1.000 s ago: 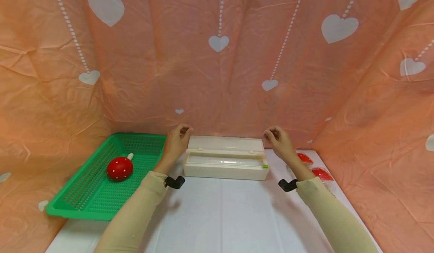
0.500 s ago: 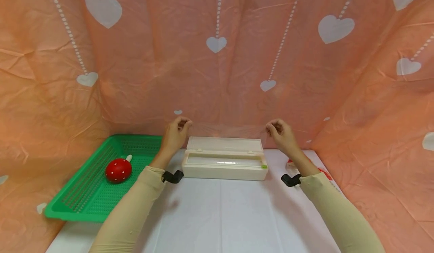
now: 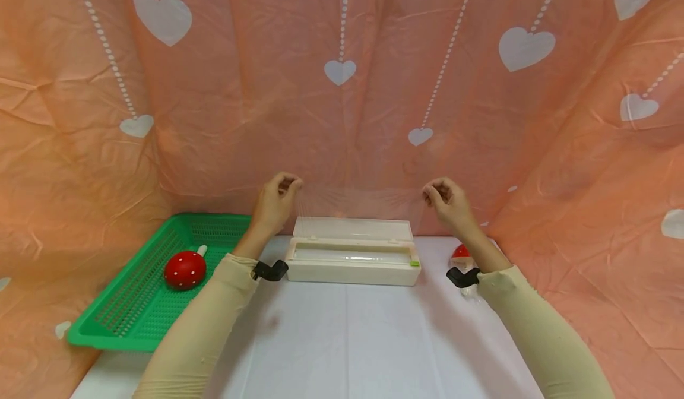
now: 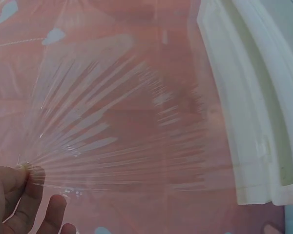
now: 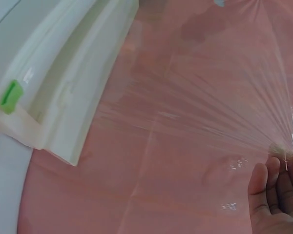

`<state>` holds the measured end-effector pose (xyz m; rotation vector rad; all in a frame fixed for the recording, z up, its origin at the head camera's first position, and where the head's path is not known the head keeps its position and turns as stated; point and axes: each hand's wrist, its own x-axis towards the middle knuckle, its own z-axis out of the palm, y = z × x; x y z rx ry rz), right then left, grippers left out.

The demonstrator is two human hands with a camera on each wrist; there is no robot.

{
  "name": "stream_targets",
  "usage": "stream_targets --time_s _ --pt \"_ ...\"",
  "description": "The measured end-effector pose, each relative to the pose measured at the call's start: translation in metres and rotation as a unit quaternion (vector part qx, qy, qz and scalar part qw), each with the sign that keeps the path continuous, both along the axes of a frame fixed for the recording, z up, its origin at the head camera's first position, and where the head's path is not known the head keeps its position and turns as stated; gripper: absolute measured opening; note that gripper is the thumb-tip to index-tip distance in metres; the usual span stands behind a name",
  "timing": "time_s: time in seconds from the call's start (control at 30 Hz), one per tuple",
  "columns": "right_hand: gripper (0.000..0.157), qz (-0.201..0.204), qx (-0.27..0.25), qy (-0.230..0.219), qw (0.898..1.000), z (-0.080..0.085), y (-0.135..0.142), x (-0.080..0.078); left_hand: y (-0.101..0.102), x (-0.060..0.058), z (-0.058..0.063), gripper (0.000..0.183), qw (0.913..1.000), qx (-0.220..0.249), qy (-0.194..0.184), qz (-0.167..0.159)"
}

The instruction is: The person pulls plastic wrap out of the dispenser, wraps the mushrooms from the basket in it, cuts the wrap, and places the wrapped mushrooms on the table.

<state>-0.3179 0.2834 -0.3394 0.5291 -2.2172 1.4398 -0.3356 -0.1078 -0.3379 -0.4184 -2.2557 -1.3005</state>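
A sheet of clear cling film (image 4: 102,122) stretches up from a white dispenser box (image 3: 352,273), whose lid (image 3: 352,228) stands raised at the back. My left hand (image 3: 274,204) pinches one corner of the film between thumb and fingertips, above the box's left end. The opposite corner is pinched by my right hand (image 3: 450,206), above the right end. Creases fan out from both pinched corners in the wrist views. Inside the box lies the film roll (image 3: 352,256). A small green slider (image 5: 11,97) sits at the box's right end.
To the left stands a green plastic basket (image 3: 107,342) with a red, white-dotted mushroom-shaped object (image 3: 185,269) in it. Red items in clear wrapping (image 3: 461,256) lie partly behind my right forearm. A pink curtain with hearts (image 3: 342,126) hangs close behind the box.
Both hands have risen and moved slightly apart, drawing more cling film up out of the box. The box stays in place, and the film's creases show more clearly.
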Motion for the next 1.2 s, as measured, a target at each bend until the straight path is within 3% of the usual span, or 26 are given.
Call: stream_targets --time_s 0.2,0.83,1.0,1.2 --pt "0.019 -0.004 0.008 0.011 1.0 0.01 0.0 0.001 -0.001 0.002 0.01 0.022 0.9999 0.001 0.006 0.011" --pt "0.019 0.011 -0.024 0.059 0.998 0.039 -0.002 0.005 -0.004 0.006 0.04 0.021 0.999 0.016 0.041 -0.004" --pt "0.02 0.009 -0.028 0.061 0.998 0.041 -0.003 0.007 -0.005 0.009 0.043 0.021 0.9988 0.019 0.045 -0.01" --pt "0.019 0.016 -0.033 0.069 0.997 0.037 -0.002 0.013 -0.007 0.014 0.035 0.024 0.9986 0.023 0.044 -0.018"
